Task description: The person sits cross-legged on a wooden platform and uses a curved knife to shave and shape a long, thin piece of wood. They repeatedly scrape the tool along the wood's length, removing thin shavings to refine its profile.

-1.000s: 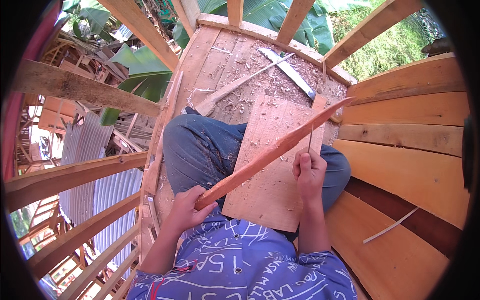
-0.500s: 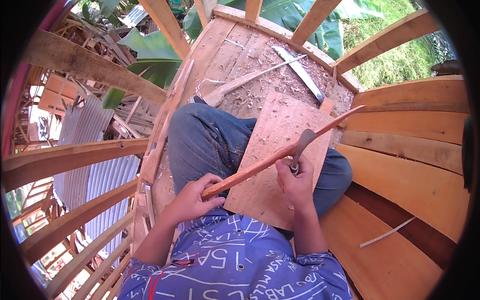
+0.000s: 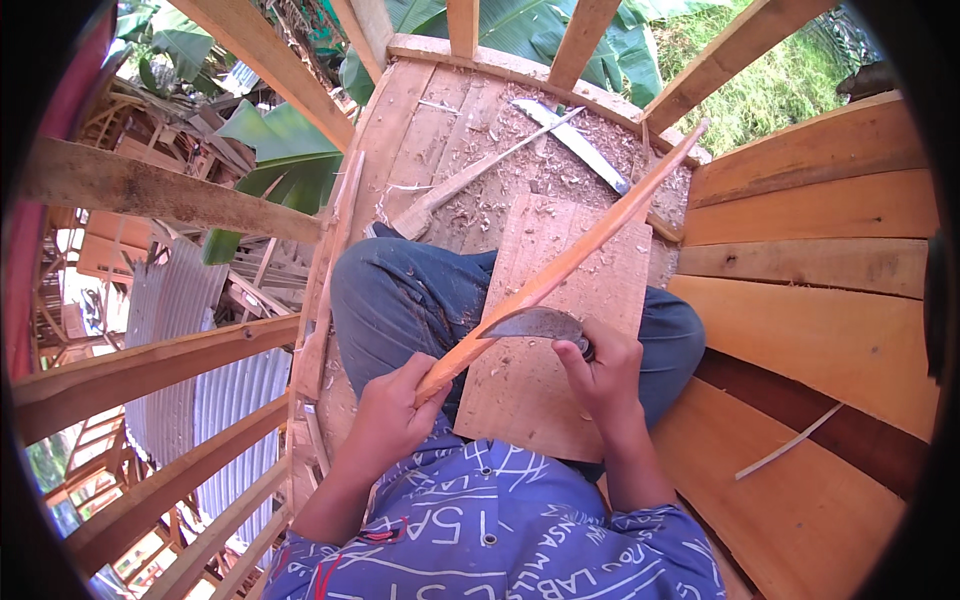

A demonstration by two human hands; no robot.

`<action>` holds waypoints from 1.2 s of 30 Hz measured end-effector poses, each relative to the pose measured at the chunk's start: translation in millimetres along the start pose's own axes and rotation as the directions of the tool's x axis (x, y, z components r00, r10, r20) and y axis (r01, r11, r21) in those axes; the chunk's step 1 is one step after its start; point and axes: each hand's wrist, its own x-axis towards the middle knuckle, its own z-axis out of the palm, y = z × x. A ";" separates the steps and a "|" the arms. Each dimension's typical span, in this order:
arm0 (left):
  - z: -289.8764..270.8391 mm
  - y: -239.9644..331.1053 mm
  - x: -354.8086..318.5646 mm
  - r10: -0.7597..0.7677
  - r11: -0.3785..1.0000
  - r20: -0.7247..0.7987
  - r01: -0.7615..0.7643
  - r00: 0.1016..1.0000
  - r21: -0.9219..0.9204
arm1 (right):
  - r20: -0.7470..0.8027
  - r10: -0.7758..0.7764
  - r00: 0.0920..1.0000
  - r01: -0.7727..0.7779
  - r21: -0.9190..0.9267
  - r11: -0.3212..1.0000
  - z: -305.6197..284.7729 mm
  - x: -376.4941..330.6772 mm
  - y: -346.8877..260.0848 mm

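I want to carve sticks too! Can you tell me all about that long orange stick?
The long wooden strip is thin, flat and orange-brown, like fresh-cut wood. It slants from the left hand, which grips its near end, up toward the wall planks. It crosses a pale board on the lap. A curved grey blade in the right hand presses against it.

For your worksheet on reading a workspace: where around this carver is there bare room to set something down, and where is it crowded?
Free: the broad orange planks right of the knee, and the lower plank below the thin pale sliver. Crowded: the shavings-strewn floor ahead, with the long flat blade, and the pale lap board, where the left hand and right hand work.
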 end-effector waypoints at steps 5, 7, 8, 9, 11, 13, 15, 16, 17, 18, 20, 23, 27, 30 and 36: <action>8.8 6.2 -12.5 0.011 1.000 -0.056 -0.011 0.998 0.007 | -0.182 0.064 0.981 -0.076 -0.060 0.995 -16.5 15.6 9.7; 12.4 4.0 -19.7 0.022 0.997 -0.014 -0.021 1.000 0.069 | -0.339 0.143 0.930 -0.182 -0.086 0.980 -36.3 20.8 35.4; 15.1 1.0 -24.6 0.021 0.995 0.003 -0.022 1.000 0.100 | -0.358 0.150 0.922 -0.171 -0.028 0.985 -43.2 24.2 37.7; 18.7 -0.6 -28.9 0.019 0.995 0.018 -0.021 1.000 0.101 | -0.375 0.158 0.913 -0.159 0.030 0.987 -52.4 28.3 35.4; 23.3 1.8 -30.5 -0.025 0.998 0.018 0.024 1.000 0.065 | -0.350 0.125 0.928 -0.122 0.030 0.992 -62.6 27.8 27.8; 24.6 3.6 -28.3 -0.038 0.998 0.006 0.038 0.999 0.056 | -0.197 0.027 0.980 -0.043 -0.074 0.996 -54.5 16.4 23.3; 24.8 4.9 -21.5 -0.023 0.997 -0.016 0.024 1.000 0.076 | -0.062 -0.011 0.998 0.004 -0.111 0.994 -32.4 4.7 4.4; 23.6 8.5 -20.5 -0.014 0.997 -0.024 0.016 1.000 0.075 | -0.058 -0.007 0.998 0.000 -0.133 0.991 -28.1 2.3 1.8; 22.5 14.6 -19.7 -0.005 0.997 -0.032 0.007 0.999 0.075 | -0.054 -0.003 0.999 -0.005 -0.154 0.988 -24.9 0.4 0.5; 22.1 19.7 -18.4 0.005 0.997 -0.038 -0.002 0.999 0.075 | -0.051 0.001 0.999 -0.010 -0.175 0.985 -24.0 -0.9 0.4; 22.4 24.9 -17.2 0.029 0.998 -0.033 -0.027 0.999 0.058 | -0.096 -0.023 0.995 -0.005 -0.279 0.960 -27.3 4.1 5.8; 21.5 31.2 -17.5 -0.010 0.997 -0.001 0.010 1.000 0.075 | -0.150 -0.069 0.986 0.018 -0.323 0.946 -30.1 10.0 14.9; 21.3 35.6 -21.6 -0.023 0.997 0.035 0.020 0.999 0.077 | -0.202 -0.106 0.974 0.025 -0.367 0.930 -38.1 15.7 22.5; 21.5 38.2 -22.1 -0.058 0.996 0.019 0.056 0.998 0.064 | -0.204 -0.092 0.975 0.006 -0.387 0.922 -40.2 16.0 27.4; 27.7 21.3 -42.5 -0.097 0.990 0.139 0.081 0.986 0.118 | -0.501 0.305 0.810 -0.422 -0.136 0.896 -52.7 31.9 57.0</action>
